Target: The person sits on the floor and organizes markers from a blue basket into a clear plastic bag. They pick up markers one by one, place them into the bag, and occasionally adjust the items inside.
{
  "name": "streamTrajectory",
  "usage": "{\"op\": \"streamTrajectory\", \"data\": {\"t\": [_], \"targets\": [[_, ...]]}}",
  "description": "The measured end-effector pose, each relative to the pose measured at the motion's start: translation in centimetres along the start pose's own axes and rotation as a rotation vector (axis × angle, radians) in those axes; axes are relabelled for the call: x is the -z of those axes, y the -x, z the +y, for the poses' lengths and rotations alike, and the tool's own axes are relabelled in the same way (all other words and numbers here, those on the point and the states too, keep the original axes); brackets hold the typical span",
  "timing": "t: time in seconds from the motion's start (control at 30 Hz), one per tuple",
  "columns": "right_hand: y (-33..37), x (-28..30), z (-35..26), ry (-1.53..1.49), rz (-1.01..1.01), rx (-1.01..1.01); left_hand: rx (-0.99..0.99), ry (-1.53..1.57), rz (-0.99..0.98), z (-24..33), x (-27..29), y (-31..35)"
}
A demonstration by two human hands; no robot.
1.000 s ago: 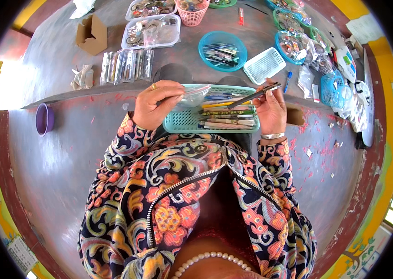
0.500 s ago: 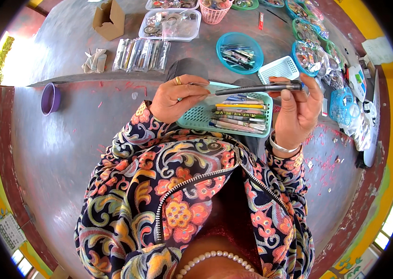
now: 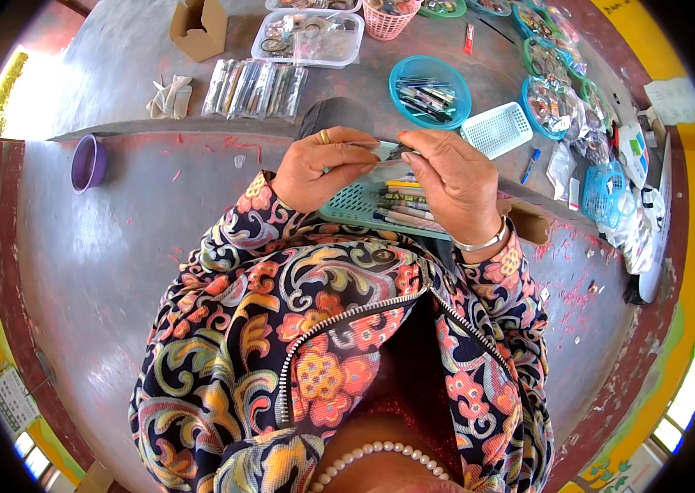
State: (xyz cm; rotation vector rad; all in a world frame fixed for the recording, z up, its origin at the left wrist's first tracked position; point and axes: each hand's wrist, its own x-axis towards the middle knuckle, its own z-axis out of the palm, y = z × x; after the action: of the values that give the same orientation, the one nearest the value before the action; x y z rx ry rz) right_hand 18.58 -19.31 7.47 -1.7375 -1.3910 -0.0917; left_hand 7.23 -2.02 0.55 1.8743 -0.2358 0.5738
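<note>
My left hand (image 3: pixel 327 168) and my right hand (image 3: pixel 456 181) meet in front of my chest, fingers pinched. Between their fingertips shows the dark end of a black pen (image 3: pixel 399 153); most of it is hidden behind my right fingers. Under my hands a pale green basket (image 3: pixel 347 204) with perforated sides holds several pens (image 3: pixel 406 201), some with yellow or patterned barrels. My right hand covers the basket's right part.
Ahead lie bagged pens (image 3: pixel 255 90), a white tray (image 3: pixel 351 49), a cardboard box (image 3: pixel 199 29), a blue bowl (image 3: pixel 401 107) of pens and a white basket (image 3: pixel 499 131). Bagged goods (image 3: pixel 549 103) line the right. A purple bucket (image 3: pixel 88 164) stands left; a blue pen (image 3: pixel 531 164) lies right.
My right hand has moved left to meet my left hand, turning its back up and covering most of the black pen. The blue pen and a small brown box at right have come into sight.
</note>
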Motion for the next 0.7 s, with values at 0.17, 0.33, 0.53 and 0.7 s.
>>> {"op": "streamTrajectory", "data": {"t": [0.17,0.33,0.53,0.7], "targets": [[0.4,-1.0,0.6,0.219,-0.052,0.072,0.015,0.003,0.031,-0.2,0.0,0.2],[0.3,-0.9,1.3,0.275,-0.060,0.075,0.017,0.010,0.047,-0.2,-0.2,0.1],[0.5,1.3,3.0,0.014,0.171,-0.215,0.092,-0.030,0.049,0.2,0.3,0.3],[4.5,0.5,8.0,0.175,-0.118,-0.359,0.109,0.085,0.132,-1.0,0.3,0.9]]}}
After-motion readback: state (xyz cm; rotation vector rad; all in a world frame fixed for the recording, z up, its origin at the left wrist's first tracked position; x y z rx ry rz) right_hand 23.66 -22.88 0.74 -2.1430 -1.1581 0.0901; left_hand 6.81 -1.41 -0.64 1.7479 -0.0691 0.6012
